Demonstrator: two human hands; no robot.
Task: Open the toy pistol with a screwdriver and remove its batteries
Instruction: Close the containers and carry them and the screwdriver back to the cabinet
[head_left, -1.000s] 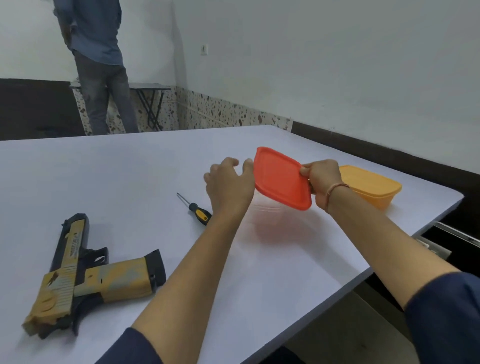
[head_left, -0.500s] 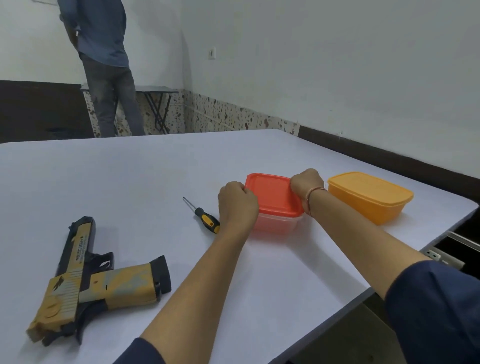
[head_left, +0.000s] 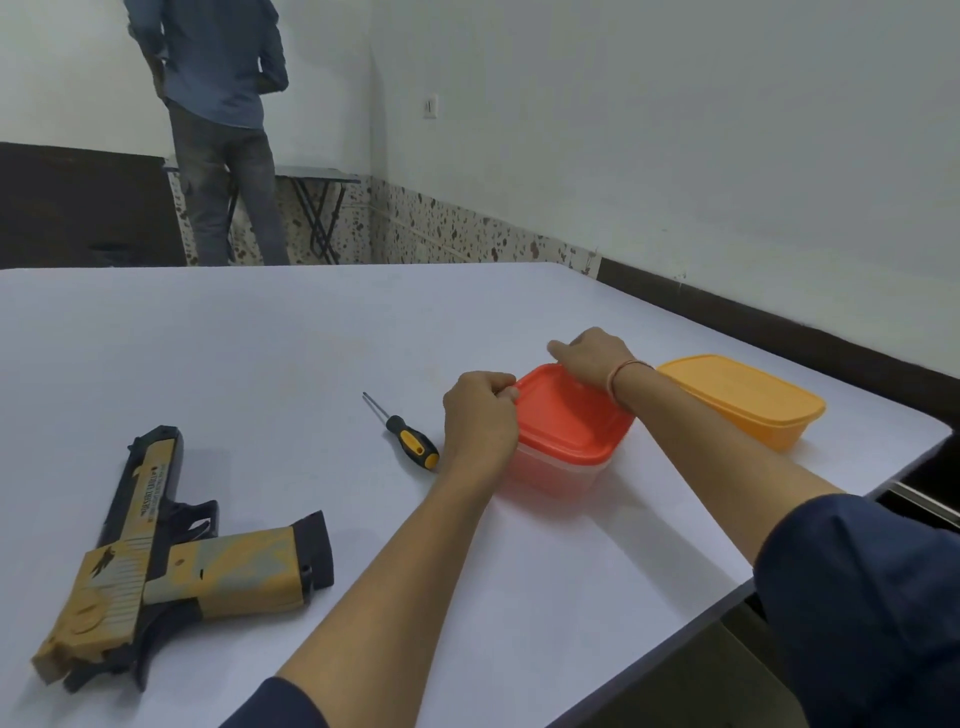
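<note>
The toy pistol (head_left: 171, 561) lies nearest, on its side on the white table (head_left: 260, 338), and looks unopened, so its batteries are probably inside. Beyond it the screwdriver (head_left: 410, 441) lies untouched. Farther on, the left hand (head_left: 480, 421) and right hand (head_left: 592, 358) curl their fingers over the edges of the red lid (head_left: 566, 415).
</note>
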